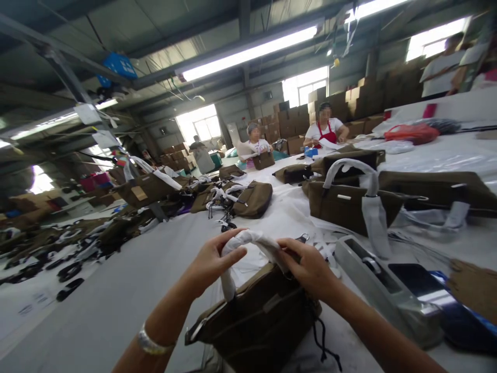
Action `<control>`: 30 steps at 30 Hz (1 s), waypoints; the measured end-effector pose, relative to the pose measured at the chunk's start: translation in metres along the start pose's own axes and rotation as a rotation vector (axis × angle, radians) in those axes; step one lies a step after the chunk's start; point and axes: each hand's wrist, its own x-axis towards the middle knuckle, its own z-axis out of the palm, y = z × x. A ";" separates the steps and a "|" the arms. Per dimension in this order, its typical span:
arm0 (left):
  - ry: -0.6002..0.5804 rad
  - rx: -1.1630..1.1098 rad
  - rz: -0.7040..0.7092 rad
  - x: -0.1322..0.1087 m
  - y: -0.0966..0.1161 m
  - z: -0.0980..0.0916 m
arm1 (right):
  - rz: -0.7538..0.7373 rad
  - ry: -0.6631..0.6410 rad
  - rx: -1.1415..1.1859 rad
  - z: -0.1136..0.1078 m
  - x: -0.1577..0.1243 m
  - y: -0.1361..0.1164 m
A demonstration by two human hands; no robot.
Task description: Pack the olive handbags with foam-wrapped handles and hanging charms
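A dark olive bag (264, 321) stands on the white table in front of me, with a black cord hanging at its right side. Its arched handle (252, 237) is wrapped in white material. My left hand (213, 259) is closed round the left part of this handle, thumb across the wrapping. Where the handle meets the bag on the right, my right hand (305, 264) pinches the wrapping with thumb and fingers.
A grey tape dispenser (384, 290) and a dark phone (415, 280) lie to the right. Behind them stands another olive bag (349, 207) with a wrapped handle. More bags (254, 199) lie further back. Two people sit across the table; boxes are stacked behind them.
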 end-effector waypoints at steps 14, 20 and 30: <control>0.210 0.156 0.113 -0.056 0.012 0.036 | 0.252 -0.200 0.632 -0.009 -0.026 0.016; -0.009 -1.001 -0.453 -0.040 -0.004 0.044 | 0.261 -0.118 0.673 -0.005 -0.027 0.021; -0.024 -0.988 -0.297 -0.049 0.013 0.043 | 0.184 -0.091 0.376 0.016 -0.070 -0.011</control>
